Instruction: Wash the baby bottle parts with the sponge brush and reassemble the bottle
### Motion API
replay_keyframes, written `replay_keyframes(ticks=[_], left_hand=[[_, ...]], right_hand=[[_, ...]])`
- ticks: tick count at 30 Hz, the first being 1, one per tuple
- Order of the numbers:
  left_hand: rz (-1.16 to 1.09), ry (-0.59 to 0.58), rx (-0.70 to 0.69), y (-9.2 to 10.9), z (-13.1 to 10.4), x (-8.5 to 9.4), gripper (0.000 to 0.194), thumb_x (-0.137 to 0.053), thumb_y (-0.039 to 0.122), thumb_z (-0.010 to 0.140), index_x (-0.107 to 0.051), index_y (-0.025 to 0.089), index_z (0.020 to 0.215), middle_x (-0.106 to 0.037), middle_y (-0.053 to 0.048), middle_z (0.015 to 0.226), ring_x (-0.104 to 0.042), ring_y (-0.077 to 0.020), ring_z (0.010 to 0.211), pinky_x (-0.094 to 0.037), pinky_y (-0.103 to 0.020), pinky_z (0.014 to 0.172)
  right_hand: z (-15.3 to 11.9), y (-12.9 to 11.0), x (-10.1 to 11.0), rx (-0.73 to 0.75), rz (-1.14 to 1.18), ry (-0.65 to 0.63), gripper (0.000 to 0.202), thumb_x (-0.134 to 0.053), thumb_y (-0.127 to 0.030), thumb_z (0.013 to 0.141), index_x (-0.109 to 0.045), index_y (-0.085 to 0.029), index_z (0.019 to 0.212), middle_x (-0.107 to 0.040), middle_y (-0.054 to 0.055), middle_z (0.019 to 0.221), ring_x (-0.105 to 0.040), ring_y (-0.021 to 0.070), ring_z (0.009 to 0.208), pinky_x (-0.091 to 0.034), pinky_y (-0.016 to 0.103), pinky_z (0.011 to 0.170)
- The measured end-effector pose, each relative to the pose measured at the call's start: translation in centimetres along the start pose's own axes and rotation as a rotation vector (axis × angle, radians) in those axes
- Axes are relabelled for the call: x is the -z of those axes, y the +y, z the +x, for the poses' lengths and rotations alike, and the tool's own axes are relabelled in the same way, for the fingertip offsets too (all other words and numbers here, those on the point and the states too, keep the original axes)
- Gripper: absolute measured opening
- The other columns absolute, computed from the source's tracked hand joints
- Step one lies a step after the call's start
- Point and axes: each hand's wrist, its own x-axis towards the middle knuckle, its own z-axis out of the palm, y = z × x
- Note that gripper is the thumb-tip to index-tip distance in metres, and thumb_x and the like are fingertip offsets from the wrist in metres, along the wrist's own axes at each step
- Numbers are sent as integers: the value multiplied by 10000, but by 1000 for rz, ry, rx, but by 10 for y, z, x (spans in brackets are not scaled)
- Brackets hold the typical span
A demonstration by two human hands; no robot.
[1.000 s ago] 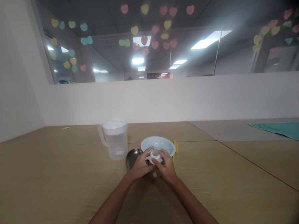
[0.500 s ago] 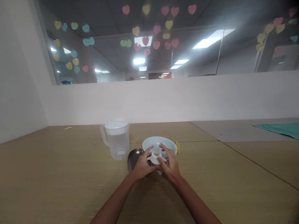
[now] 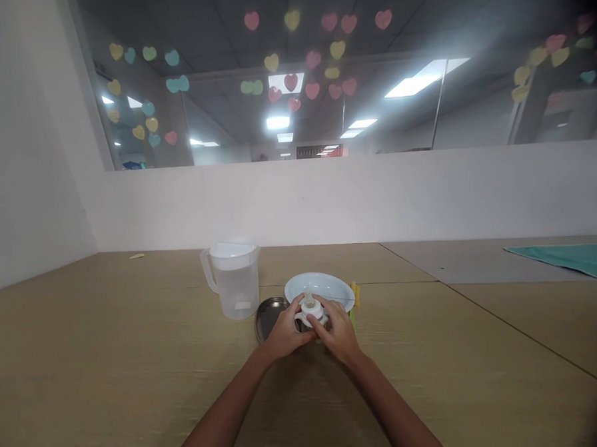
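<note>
A baby bottle (image 3: 311,308) with a clear nipple, a white collar and white side handles is between both hands. My left hand (image 3: 285,332) is closed around its left side at the handle. My right hand (image 3: 338,328) grips the right side, with the thumb across the front of the white collar. The bottle's lower part is mostly hidden by the hands. Just behind is a pale blue oval basin (image 3: 319,282). A round metal tray (image 3: 269,315) lies by my left hand, partly covered by it.
A clear plastic pitcher (image 3: 236,283) holding liquid stands left of the tray. Beside the basin's right edge is a yellow object (image 3: 356,294), with a green strip (image 3: 352,319) below it. A teal cloth (image 3: 575,259) lies at the far right of the wooden table (image 3: 110,367).
My right hand's fingers have closed in around the collar, and its thumb has shifted left across the front. The green strip beside that hand now shows. The left hand has barely moved.
</note>
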Motion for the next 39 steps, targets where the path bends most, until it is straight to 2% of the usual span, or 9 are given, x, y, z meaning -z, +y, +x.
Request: replay_keyframes(ticks=[5,11,14,16,19,22,28,33,39], left_hand=[[30,-12,-7,4,-1,0,835,-748,371,644,-319,226,1346,-580,-80,1178,-527,-233,1093,-396,-346,952],[36,-14,26,4,-1,0,874,-760,412,622,-316,226,1350,-564,-99,1197,-510,-247,1113,-387,-363,959],[33,-22,28,4,-1,1,867,-757,418,627,-320,223,1351,-565,-102,1193,-532,-240,1081,-397,-358,950],[38,-25,34,5,-1,1,865,-753,420,634,-318,221,1354,-559,-103,1202,-534,-237,1076,-399,-354,949],[31,-28,37,5,-1,0,876,-753,419,635,-303,228,1362,-554,-94,1209,-533,-231,1073,-399,-345,950],[24,-26,29,4,-2,0,882,-748,420,641,-287,235,1369,-546,-91,1219,-516,-233,1095,-396,-346,952],[46,-17,33,6,-2,0,844,-753,428,632,-340,227,1339,-553,-94,1200,-507,-241,1100,-383,-360,962],[26,-21,19,7,-3,0,829,-742,429,645,-339,218,1338,-547,-100,1204,-507,-242,1098,-396,-356,945],[32,-37,34,6,-2,0,827,-732,447,650,-337,221,1340,-561,-95,1179,-502,-249,1109,-405,-356,935]], right_hand=[[1,-2,-5,-114,122,228,455,-559,-367,794,-501,-180,1205,-571,112,1155,-523,242,1066,-421,418,917],[9,0,-5,-377,495,485,546,-666,-357,702,-479,-170,1180,-562,115,1141,-599,194,926,-531,322,742],[16,1,0,-428,639,692,564,-745,-310,612,-487,-178,1096,-575,90,1103,-601,184,937,-548,296,728],[20,4,3,-465,735,765,569,-779,-276,566,-478,-186,1040,-596,58,1034,-613,173,902,-562,304,723],[23,10,7,-606,983,740,568,-805,-252,527,-461,-197,976,-630,4,903,-641,150,797,-576,333,743],[23,18,10,-713,1222,647,465,-808,-224,524,-495,-193,866,-646,-13,808,-651,152,810,-563,323,818],[22,28,17,-688,1355,463,223,-750,-266,633,-590,-161,748,-654,39,847,-626,174,950,-524,290,912],[25,29,23,-682,1398,527,212,-738,-273,648,-598,-162,762,-654,39,878,-604,161,995,-494,279,949],[24,39,15,-678,1335,570,239,-757,-231,613,-576,-166,755,-646,8,839,-622,150,926,-509,292,920]])
